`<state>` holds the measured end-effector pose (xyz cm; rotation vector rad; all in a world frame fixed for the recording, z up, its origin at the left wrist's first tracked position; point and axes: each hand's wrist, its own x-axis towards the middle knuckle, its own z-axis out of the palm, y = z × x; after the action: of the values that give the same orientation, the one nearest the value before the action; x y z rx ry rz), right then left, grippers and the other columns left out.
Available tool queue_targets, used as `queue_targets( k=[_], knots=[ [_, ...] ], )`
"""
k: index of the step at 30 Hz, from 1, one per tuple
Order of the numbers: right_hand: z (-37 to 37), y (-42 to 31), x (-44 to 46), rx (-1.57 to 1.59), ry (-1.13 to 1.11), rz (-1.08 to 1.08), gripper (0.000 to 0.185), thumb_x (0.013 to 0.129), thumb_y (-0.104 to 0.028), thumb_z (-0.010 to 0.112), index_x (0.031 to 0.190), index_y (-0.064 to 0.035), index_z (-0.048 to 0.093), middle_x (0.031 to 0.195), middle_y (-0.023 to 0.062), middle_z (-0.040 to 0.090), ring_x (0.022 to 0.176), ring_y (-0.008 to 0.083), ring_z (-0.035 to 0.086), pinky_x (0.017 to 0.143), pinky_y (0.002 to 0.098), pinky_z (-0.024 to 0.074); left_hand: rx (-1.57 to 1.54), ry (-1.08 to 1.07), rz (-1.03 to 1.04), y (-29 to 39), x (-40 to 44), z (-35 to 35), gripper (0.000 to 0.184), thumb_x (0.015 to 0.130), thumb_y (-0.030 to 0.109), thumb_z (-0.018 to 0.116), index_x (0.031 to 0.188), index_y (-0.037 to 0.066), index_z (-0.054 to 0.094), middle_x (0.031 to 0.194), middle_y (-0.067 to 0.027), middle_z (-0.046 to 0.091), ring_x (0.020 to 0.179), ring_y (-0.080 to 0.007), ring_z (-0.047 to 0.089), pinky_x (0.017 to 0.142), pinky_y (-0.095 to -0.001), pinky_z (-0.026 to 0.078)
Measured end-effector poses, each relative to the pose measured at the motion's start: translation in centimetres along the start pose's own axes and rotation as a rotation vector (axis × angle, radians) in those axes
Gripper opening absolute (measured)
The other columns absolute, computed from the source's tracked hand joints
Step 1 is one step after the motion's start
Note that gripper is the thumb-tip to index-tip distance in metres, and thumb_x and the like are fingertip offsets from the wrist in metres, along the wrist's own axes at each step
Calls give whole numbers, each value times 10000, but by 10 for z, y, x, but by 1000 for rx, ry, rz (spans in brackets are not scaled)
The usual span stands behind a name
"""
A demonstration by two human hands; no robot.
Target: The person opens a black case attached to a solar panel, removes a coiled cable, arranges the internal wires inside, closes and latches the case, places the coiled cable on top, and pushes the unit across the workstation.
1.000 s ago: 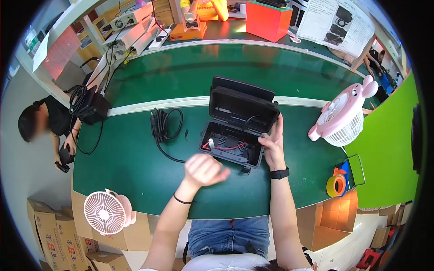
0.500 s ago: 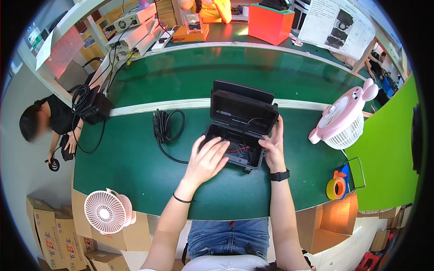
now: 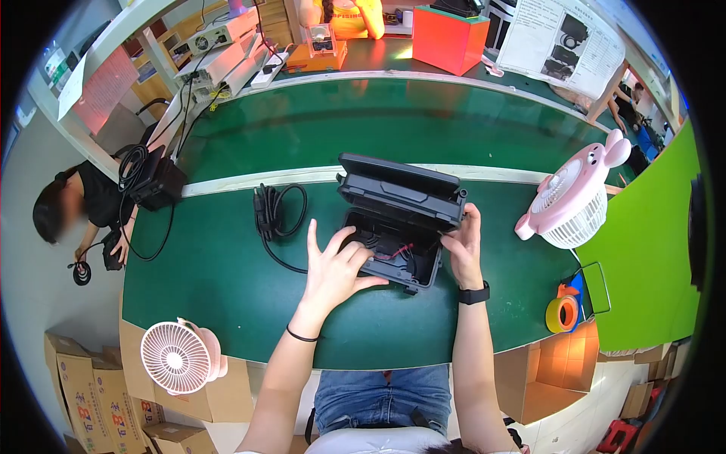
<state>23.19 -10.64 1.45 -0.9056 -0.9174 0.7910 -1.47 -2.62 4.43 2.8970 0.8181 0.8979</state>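
A black hinged plastic case (image 3: 423, 281) lies in front of me on the green table, with its lid (image 3: 401, 189) tilted partway down over it. Inside show red and black wires (image 3: 402, 250) and dark parts I cannot make out. My left hand (image 3: 333, 266) rests at the case's left side, fingers spread, some reaching over the rim and the thumb along the front. At the right end of the lid, my right hand (image 3: 463, 246) grips the edge between fingers and thumb. A coiled black cable (image 3: 278, 216) lies to the left, its lead running toward the case.
A pink fan (image 3: 575, 193) and a tape roll (image 3: 562, 314) stand at the right. Another small fan (image 3: 175, 358) is at the front left. A black box with cable (image 3: 160, 181) sits at the left edge, near a co-worker (image 3: 98, 200). A white ledge (image 3: 499, 174) crosses behind the case.
The lid has come down from a more upright position, moving with my right hand. My left hand's fingers have spread and shifted toward the case's left side.
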Motion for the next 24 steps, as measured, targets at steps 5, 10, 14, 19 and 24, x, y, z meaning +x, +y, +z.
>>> queue_targets(
  k=[5,10,14,19,24],
  knots=[
    [5,3,1,88,-5,-48,659,794,-530,627,1247,-136,354,1420,91,328,1231,233,430,1010,376,344,12,61,7,-3,-2,9,516,573,585,749,835,147,680,799,23,622,992,-177,589,1087,-656,147],
    [17,-5,2,70,24,-152,733,664,-697,711,1018,-166,351,1384,141,380,1268,262,398,1044,393,312,41,53,-92,7,-2,2,593,615,604,749,969,133,682,848,-4,658,981,-173,608,1100,-623,148],
    [22,4,1,-75,-67,-194,707,672,-593,777,1033,-154,357,1384,165,382,1290,277,381,1066,415,294,52,141,-114,11,-2,6,628,655,591,744,1064,119,675,927,-41,684,984,-186,625,1108,-599,138],
    [25,6,1,-161,-32,-211,786,670,-503,819,1204,-135,375,1503,203,244,1363,300,315,1102,418,266,-73,205,-193,9,-1,15,597,641,503,799,1060,99,670,1027,-83,658,969,-257,627,1009,-503,344],
    [29,6,-1,-155,-67,-138,819,699,-320,824,1326,-118,337,1511,181,237,1339,277,356,1100,391,280,-222,257,-41,-10,-3,15,510,584,324,877,958,48,667,998,-106,653,902,-302,629,792,-387,488]
  ],
)
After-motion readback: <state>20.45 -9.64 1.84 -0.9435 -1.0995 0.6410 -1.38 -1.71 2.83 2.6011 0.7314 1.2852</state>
